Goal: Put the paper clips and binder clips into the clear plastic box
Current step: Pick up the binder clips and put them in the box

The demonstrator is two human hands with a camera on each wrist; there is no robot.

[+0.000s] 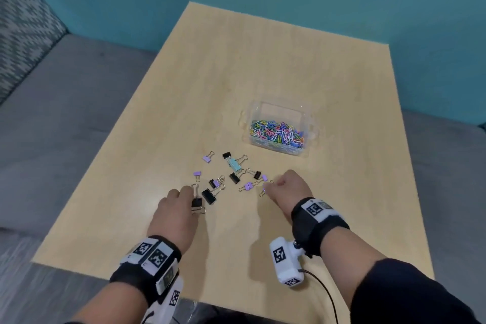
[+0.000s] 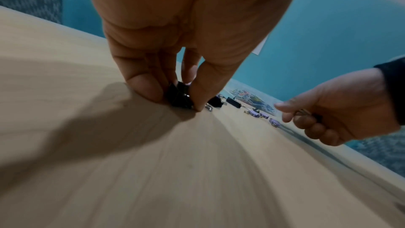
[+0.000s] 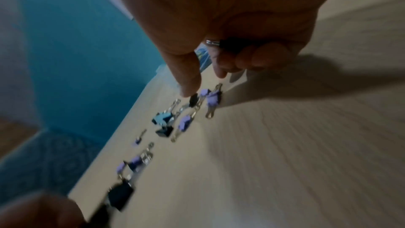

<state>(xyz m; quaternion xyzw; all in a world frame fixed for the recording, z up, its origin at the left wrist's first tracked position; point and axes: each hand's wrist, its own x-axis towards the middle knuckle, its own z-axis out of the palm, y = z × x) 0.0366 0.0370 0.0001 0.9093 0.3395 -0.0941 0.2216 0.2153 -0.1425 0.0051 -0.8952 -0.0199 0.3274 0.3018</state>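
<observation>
A clear plastic box (image 1: 282, 105) holding a heap of coloured paper clips (image 1: 276, 134) stands right of the table's middle. Several black, purple and light blue binder clips (image 1: 234, 164) lie scattered in front of it. My left hand (image 1: 193, 198) pinches a black binder clip (image 2: 179, 96) between thumb and fingers, still down on the table. My right hand (image 1: 268, 188) hovers over two purple clips (image 3: 211, 99), thumb and index finger pointing down at them. Its other fingers curl round a black binder clip (image 3: 232, 44) in the palm.
The light wooden table (image 1: 210, 73) sits against a teal wall, with grey upholstery on its left and right. A patterned cushion (image 1: 23, 21) is at the far left. A cable (image 1: 324, 288) trails from the right wrist camera near the front edge.
</observation>
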